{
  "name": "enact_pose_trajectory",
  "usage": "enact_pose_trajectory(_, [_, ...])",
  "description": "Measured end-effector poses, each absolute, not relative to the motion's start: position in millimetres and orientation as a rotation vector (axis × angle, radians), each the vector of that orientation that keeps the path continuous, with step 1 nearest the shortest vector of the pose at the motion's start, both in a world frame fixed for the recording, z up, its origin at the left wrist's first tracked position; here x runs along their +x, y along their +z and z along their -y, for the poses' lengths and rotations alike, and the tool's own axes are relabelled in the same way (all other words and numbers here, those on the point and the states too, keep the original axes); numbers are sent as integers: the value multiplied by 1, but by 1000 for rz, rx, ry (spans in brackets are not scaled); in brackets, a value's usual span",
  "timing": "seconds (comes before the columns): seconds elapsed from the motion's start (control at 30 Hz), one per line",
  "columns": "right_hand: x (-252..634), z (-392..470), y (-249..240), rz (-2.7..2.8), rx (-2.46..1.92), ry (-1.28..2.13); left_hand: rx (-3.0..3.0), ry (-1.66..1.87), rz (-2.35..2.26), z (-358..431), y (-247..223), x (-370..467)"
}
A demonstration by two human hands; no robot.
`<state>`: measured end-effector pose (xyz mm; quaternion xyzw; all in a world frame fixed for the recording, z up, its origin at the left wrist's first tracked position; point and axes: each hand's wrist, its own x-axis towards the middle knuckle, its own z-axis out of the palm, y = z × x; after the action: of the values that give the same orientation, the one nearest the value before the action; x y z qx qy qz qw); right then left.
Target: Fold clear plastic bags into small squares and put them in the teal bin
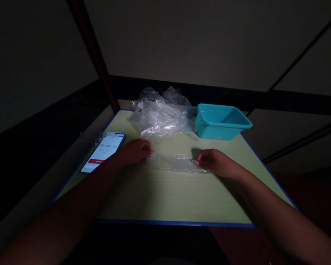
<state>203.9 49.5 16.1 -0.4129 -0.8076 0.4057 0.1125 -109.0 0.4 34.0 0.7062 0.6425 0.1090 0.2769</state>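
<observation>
Wood-grain table [176, 198]: pale top with blue edging; the widest open stretch lies between the flattened bag and the near edge.
Heap of crumpled plastic bags [162, 117]: toward the far edge, bounding room beyond the hands; its right side reaches the tub, contact unclear.
Teal plastic tub [217, 132]: upright, near the far right corner, limiting room beyond the right hand.
Flattened transparent bag [171, 162]: on the tabletop, spread sideways between both hands, in front of the heap.
Smartphone [110, 143]: along the left edge, timer reading 00:06:57; the left forearm crosses over its lower part, leaving little room there.
Right hand [216, 162]: narrow fingertip pinch on the bag's right end.
Left hand [135, 151]: fingers drawn together at the bag's left end, apparently pinching it; the exact contact is dim.
Step in hand: spreading the bag by its ends, I judge; moving it would call for a light, even pull.
</observation>
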Motion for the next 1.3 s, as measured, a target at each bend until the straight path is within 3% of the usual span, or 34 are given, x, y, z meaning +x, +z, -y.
enact_pose_trajectory(1.3, [193,-55,7,2387,-1356,708,2094,57,-1891,4,33,-107])
